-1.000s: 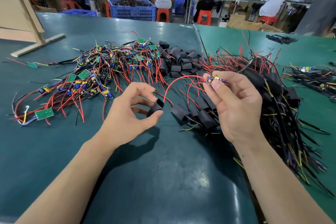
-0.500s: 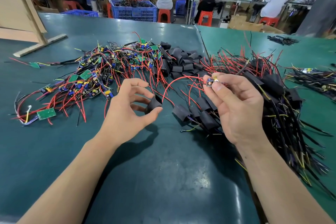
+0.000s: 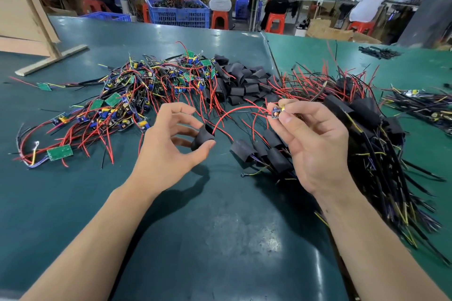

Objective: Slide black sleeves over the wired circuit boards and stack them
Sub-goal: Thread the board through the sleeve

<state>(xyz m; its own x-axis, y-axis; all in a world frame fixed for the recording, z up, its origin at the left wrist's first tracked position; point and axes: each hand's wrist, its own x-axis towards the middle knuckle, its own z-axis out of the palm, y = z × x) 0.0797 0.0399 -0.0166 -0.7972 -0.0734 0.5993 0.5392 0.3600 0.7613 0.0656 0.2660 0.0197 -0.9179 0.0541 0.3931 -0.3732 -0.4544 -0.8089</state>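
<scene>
My left hand [image 3: 168,146] pinches a short black sleeve [image 3: 202,137] between thumb and fingers, its mouth turned up and to the right. My right hand [image 3: 310,139] holds a small circuit board [image 3: 276,112] at its fingertips. The board's red wire [image 3: 234,111] arcs left and its end sits at the sleeve's mouth. Bare wired boards [image 3: 137,95] lie in a tangle at the left. Loose black sleeves [image 3: 241,82] are heaped behind the hands. Sleeved boards [image 3: 359,115] with trailing wires are stacked at the right.
The work lies on a dark green table [image 3: 208,227] with a seam running back from the middle. A wooden stand [image 3: 39,32] rises at the far left. Beyond the table stand a blue crate [image 3: 179,13], red stools and seated people.
The hands have drawn slightly closer together. The red wire's end has come to the mouth of the sleeve, which is tilted more upward.
</scene>
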